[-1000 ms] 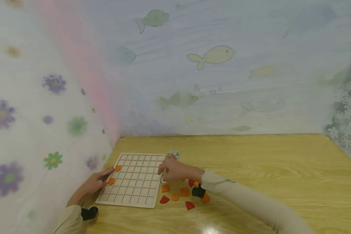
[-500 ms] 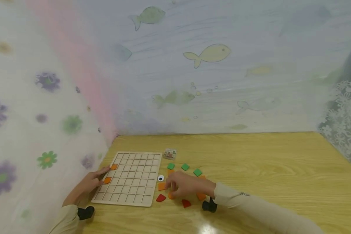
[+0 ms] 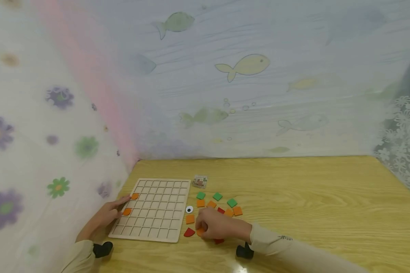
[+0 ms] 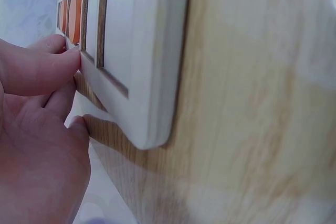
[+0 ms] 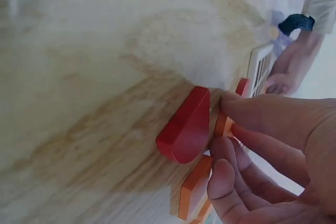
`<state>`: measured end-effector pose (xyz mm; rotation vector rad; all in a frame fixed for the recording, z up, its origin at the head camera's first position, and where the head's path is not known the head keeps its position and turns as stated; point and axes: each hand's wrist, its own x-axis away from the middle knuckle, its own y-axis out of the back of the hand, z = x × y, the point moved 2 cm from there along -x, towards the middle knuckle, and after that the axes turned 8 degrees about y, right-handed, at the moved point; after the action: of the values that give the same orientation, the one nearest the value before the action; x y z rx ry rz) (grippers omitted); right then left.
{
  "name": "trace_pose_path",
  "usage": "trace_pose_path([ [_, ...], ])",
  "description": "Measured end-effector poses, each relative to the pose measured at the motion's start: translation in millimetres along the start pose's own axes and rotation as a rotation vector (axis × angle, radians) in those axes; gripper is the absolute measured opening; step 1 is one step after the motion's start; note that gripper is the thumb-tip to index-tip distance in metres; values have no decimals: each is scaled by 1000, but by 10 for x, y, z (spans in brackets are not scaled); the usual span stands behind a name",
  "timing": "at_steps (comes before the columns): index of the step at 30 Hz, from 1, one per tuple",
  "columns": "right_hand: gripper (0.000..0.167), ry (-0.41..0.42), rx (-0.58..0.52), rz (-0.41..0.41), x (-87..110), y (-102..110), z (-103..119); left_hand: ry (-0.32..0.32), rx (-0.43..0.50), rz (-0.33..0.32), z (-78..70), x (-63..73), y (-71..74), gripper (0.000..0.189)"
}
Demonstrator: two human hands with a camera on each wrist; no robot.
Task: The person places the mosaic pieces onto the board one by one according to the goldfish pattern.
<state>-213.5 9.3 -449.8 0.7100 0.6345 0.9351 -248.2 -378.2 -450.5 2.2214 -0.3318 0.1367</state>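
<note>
A pale wooden grid board (image 3: 157, 223) lies flat on the table's left side. Along its left column sit two orange round-edged pieces, an upper one (image 3: 135, 196) and a lower one (image 3: 127, 211). My left hand (image 3: 106, 214) rests at that edge, thumb and index finger spread and touching the board's rim beside the pieces. To the right of the board, my right hand (image 3: 218, 223) pinches an orange round piece (image 3: 200, 231) between thumb and fingertips, low over the table. Close beside those fingers in the right wrist view is a red quarter-circle piece (image 5: 186, 129).
A white-and-black eye piece (image 3: 189, 209), an orange square (image 3: 190, 219) and a red wedge (image 3: 189, 232) lie by the board's right edge. Several green squares (image 3: 217, 196) and orange pieces (image 3: 237, 211) are scattered behind my right hand. A small patterned card (image 3: 200, 181) lies beyond them.
My right hand has come away from the board's right edge toward me, down to the orange round piece, and its fingers have closed on it. My left hand stays at the board's left edge.
</note>
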Motion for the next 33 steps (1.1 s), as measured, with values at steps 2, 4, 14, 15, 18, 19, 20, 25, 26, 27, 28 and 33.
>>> trace_pose_path([
  [2,15,5,13,-13,-1,-1,10,7,-9,-13,-3,-13,9,63],
  [4,13,20,25,-27,-6,1,20,17,-4,-15,-12,-15,24,64],
  [14,11,26,24,-35,-17,-22,18,63,87,14,-22,-3,27,67],
  [15,11,23,13,-29,-16,-27,12,70,99,23,-14,0,17,67],
  [18,12,11,-31,-13,-15,-41,-1,85,109,38,2,7,-10,67],
  [19,12,11,-44,-13,-18,-44,-1,84,117,42,3,10,-16,67],
  [20,13,15,-53,-17,-22,-44,1,74,118,43,4,12,-21,67],
  [25,13,25,-94,-59,-81,-19,39,57,90,33,-7,13,-31,68],
  [26,13,25,-103,-66,-101,-10,52,56,80,33,-10,12,-30,67],
  [27,12,18,-110,-71,-122,-1,63,60,77,36,-11,11,-29,67],
  [28,12,10,-116,-75,-145,3,71,55,70,32,-14,8,-26,67],
  [33,12,1,-121,-91,-272,-1,90,75,91,42,-14,-13,-32,67],
])
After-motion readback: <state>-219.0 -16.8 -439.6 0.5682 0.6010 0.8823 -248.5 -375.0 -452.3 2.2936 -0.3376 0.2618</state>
